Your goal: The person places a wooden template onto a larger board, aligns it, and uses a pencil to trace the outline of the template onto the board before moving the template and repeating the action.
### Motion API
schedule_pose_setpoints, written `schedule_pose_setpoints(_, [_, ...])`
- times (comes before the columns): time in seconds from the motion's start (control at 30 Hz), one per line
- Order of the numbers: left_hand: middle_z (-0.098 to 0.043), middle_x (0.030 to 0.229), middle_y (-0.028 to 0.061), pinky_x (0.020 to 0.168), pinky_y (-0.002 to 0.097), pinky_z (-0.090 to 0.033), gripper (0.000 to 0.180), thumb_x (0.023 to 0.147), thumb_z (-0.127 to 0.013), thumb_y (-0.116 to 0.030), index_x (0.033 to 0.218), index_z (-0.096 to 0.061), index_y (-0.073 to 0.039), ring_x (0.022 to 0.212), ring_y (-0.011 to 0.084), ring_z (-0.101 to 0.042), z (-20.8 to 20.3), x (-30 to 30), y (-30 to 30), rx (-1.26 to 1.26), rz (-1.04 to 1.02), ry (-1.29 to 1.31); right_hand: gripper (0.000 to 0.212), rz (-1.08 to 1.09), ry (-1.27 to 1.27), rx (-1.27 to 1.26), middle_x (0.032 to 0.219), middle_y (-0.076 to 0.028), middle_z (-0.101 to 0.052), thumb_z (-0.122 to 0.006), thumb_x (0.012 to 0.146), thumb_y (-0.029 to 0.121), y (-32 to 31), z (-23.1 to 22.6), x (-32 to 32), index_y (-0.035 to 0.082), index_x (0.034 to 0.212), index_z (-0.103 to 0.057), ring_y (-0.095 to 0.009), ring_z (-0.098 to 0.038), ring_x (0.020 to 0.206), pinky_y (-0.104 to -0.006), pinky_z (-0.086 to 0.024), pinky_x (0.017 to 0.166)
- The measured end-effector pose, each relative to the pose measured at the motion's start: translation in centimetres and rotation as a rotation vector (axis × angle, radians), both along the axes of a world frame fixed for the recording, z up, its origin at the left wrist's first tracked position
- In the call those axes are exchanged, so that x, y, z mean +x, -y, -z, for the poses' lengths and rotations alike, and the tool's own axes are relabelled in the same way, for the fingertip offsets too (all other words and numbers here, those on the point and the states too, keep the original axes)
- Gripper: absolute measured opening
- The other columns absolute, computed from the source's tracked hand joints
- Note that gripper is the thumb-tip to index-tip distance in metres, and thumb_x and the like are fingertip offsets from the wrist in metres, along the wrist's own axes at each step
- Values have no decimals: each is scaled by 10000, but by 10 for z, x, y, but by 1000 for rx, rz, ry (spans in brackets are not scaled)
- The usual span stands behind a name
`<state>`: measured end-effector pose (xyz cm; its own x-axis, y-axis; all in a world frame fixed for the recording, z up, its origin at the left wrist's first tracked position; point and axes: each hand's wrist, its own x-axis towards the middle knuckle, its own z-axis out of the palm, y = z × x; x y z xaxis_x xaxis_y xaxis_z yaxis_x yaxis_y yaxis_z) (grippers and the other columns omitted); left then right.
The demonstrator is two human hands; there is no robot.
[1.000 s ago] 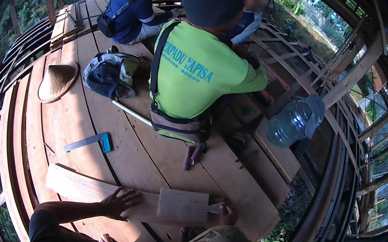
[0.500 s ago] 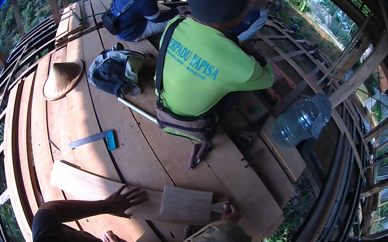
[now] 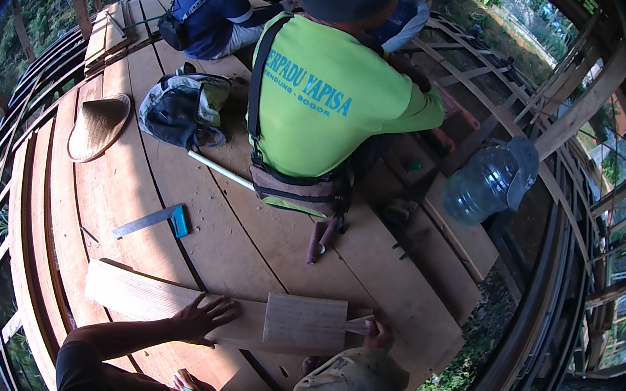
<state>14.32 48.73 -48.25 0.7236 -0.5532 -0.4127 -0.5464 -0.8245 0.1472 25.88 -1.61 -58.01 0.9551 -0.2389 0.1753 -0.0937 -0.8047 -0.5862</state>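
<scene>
A long pale plank (image 3: 136, 293) lies crosswise on the floorboards in front of me. My left hand (image 3: 206, 319) rests flat on it, fingers spread. Over the plank's right part sits a short rectangular wooden piece (image 3: 305, 322). From its right end a narrow pale tongue of wood (image 3: 358, 325) sticks out; whether the two are one piece I cannot tell. My right hand (image 3: 379, 336) is closed around that tongue's tip, the fingers partly hidden.
A try square (image 3: 156, 220) with a turquoise handle lies beyond the plank. Farther off are a woven conical hat (image 3: 99, 129), a backpack (image 3: 184, 109) and a large clear bottle (image 3: 480, 187). A person in green (image 3: 315, 111) sits close ahead, another in blue (image 3: 204, 13) behind. Gaps run between floorboards.
The whole view has shifted slightly. The person in green leans a little differently. My hands and the wooden pieces keep about the same places relative to each other.
</scene>
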Motion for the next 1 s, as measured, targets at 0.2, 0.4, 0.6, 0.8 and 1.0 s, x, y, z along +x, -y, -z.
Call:
schedule_pose_setpoints(0.2, [-233,1758,139,1255,592,-310,1158,849,-810,-586,1718,-151,-197,1602,327,-287,-30,34,3,-172,-166,-97,425,31,-39,197,945,-229,-729,-774,943,419,2,-4,13,17,1082,-786,-414,-707,855,-465,-550,804])
schedule_pose_setpoints(0.4, [-164,1762,189,1272,634,-244,1275,755,-903,-540,1719,-138,-202,1627,377,-190,-25,72,65,-308,-232,-50,260,-15,-110,53,924,-197,-703,-769,968,239,12,-21,7,5,1081,-764,-348,-674,830,-442,-512,767])
schedule_pose_setpoints(0.6, [-70,1763,262,1258,716,-119,1429,646,-920,-653,1723,-111,-175,1640,441,-69,6,58,139,-360,-287,-11,270,-25,-114,92,914,-187,-699,-763,979,250,-11,-19,3,0,1078,-763,-339,-665,821,-440,-516,768])
schedule_pose_setpoints(0.8, [-164,1745,246,1267,667,-196,1309,732,-904,-590,1709,-162,-130,1628,422,-157,25,81,156,-450,-494,27,268,-3,-155,152,953,-175,-748,-746,1003,237,-11,-22,1,-7,1110,-773,-253,-697,854,-401,-531,786])
schedule_pose_setpoints(1.0, [-488,1539,214,1181,516,-435,911,864,-853,-414,1581,-422,-52,1441,405,-461,49,98,137,-633,-495,26,195,28,-210,165,981,-110,-774,-754,997,172,-10,-25,8,11,1103,-790,-179,-699,858,-359,-542,769])
